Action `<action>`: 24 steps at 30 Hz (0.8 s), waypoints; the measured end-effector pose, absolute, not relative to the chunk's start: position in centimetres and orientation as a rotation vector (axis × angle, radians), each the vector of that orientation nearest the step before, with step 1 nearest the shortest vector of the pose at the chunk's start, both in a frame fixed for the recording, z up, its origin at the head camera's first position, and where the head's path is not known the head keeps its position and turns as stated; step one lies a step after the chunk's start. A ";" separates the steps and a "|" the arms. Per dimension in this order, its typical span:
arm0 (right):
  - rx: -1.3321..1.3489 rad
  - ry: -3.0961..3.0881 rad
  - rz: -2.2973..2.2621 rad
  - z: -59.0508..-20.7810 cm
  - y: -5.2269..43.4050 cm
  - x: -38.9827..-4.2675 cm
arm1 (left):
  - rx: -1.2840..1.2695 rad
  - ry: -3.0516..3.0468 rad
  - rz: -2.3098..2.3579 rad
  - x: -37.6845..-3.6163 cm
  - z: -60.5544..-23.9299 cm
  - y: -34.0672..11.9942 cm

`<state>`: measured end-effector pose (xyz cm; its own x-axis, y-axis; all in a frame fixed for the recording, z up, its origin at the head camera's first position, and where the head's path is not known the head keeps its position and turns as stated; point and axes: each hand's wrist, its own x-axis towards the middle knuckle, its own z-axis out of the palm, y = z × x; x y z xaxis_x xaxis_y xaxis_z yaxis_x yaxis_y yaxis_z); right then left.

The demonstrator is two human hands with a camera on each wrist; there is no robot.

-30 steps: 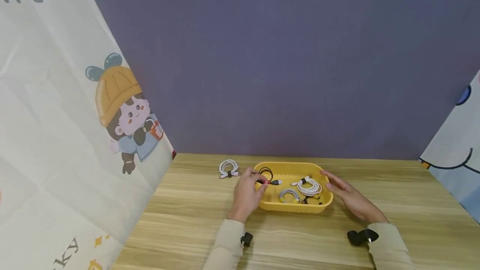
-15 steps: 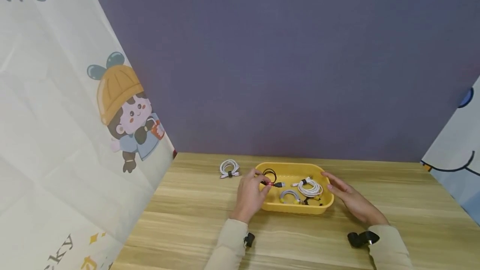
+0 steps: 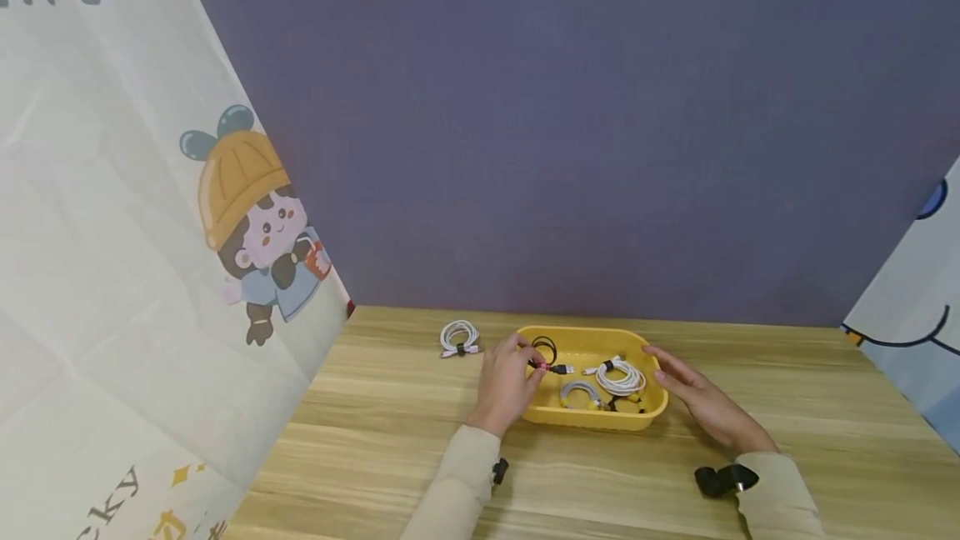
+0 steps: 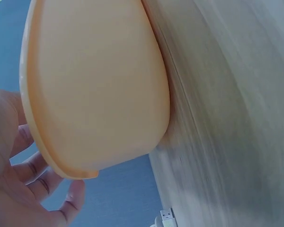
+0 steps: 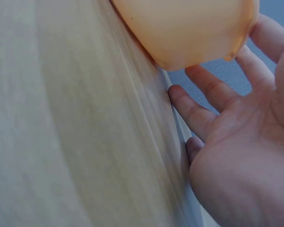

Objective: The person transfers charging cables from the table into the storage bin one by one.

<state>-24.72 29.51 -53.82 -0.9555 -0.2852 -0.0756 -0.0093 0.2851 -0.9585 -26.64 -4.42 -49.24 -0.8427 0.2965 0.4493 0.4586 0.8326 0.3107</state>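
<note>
In the head view, a yellow plastic basket (image 3: 585, 418) stands on the table. My left hand (image 3: 504, 383) is over its left end and pinches a coiled black USB cable (image 3: 545, 347) with a red tie, whose plug (image 3: 561, 369) points right. The left wrist view has the left hand (image 4: 33, 184) at the basket's rim (image 4: 31, 101); the cable is hidden there. My right hand (image 3: 705, 398) touches the basket's right end with fingers extended. Inside the basket lie a coiled white cable (image 3: 621, 377), a grey coiled cable (image 3: 577, 390) and a small dark cable (image 3: 628, 404), partly covered.
Another white coiled cable (image 3: 459, 338) lies on the wooden table (image 3: 360, 407), left of the basket. A dark purple panel (image 3: 562, 123) rises behind the table. Printed white sheets (image 3: 97, 232) border both sides.
My left hand has shifted slightly right with the black USB cable, a little further over the basket. The right hand stays at the basket's right end.
</note>
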 end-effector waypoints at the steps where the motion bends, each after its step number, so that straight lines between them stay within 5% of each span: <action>1: -0.273 2.323 -1.729 -53.9 29.4 -24.6 | -0.567 -2.633 -0.566 -26.6 -49.3 -4.5; 24: -0.205 2.326 -1.775 -54.3 26.9 -20.7 | -0.688 -2.700 -0.122 -26.0 -49.1 -5.8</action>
<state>-20.70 26.90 -54.27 -0.9687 -0.2348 -0.0805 0.0157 0.2661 -0.9638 -25.97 -5.82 -49.12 -0.8205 0.4475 0.3556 0.4778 0.8785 -0.0031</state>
